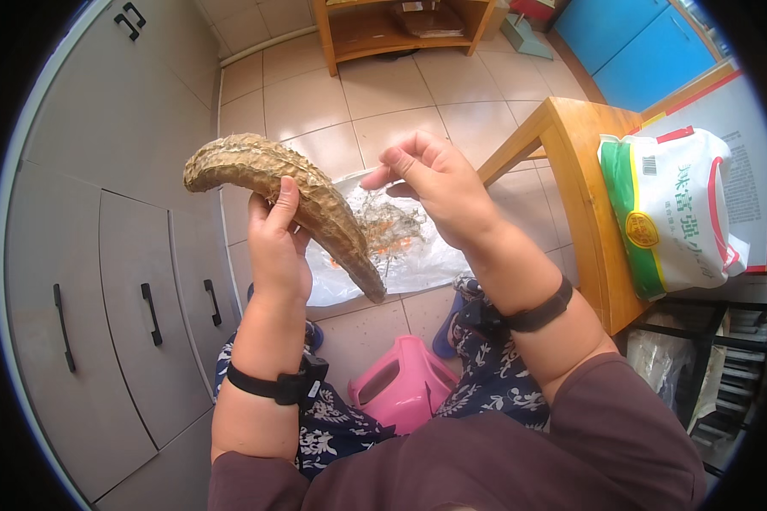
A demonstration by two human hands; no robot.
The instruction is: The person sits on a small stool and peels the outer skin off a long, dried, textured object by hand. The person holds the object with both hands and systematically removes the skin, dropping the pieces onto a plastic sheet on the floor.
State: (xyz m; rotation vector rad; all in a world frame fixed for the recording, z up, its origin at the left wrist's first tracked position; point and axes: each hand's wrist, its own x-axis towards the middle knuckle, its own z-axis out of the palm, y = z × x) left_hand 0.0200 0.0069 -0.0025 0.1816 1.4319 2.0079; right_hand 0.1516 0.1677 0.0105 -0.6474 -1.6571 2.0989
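A long, curved, dried loofah gourd (260, 160) with a brown, ridged, flaky skin is gripped in my left hand (274, 249), thumb on top. Its thick end points to the far left and its narrow end slants down toward me. My right hand (445, 194) is raised to the right of the gourd, apart from it, thumb and fingers drawn together in a pinch. Whether anything small sits between those fingertips I cannot make out. Under both hands a white plastic bag (441, 262) lies spread on the floor, with dry brown peelings (390, 223) on it.
A pink plastic stool (411, 375) stands between my legs. Grey cabinets (128, 247) line the left side. To the right, a wooden table (578, 162) bears a white and green package (677, 213), with a black rack (724, 375) nearer me. A wooden shelf (371, 41) stands at the back.
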